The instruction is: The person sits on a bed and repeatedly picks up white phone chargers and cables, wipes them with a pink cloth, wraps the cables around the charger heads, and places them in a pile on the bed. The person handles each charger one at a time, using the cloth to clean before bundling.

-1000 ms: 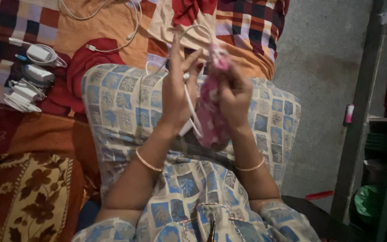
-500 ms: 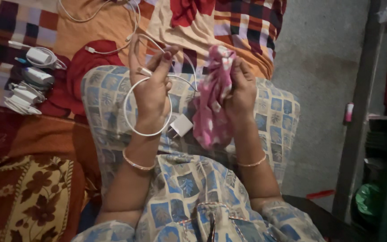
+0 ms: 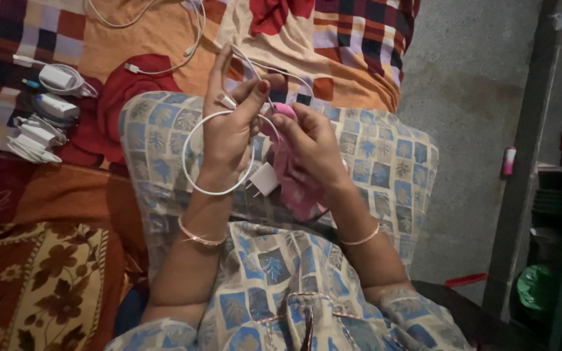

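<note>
My left hand (image 3: 229, 133) is raised over my lap and grips a white charging cable (image 3: 193, 172) that hangs in a loop around it, with a white plug adapter (image 3: 263, 179) dangling at its lower end. My right hand (image 3: 310, 143) holds a pink patterned cloth (image 3: 297, 185) and presses it against the cable close to my left thumb. Both wrists wear thin bangles. My lap is covered by blue and cream patterned fabric (image 3: 385, 169).
Several white chargers and coiled cables (image 3: 43, 114) lie on the colourful bedspread (image 3: 131, 39) at the left. Another white cable (image 3: 164, 65) trails across the spread above my hands. A grey floor (image 3: 469, 97) and a dark shelf frame (image 3: 528, 195) are at the right.
My left hand shifted right toward the right hand, the cable loop now circling it. The right hand lowered the pink cloth onto the cable by my left thumb.
</note>
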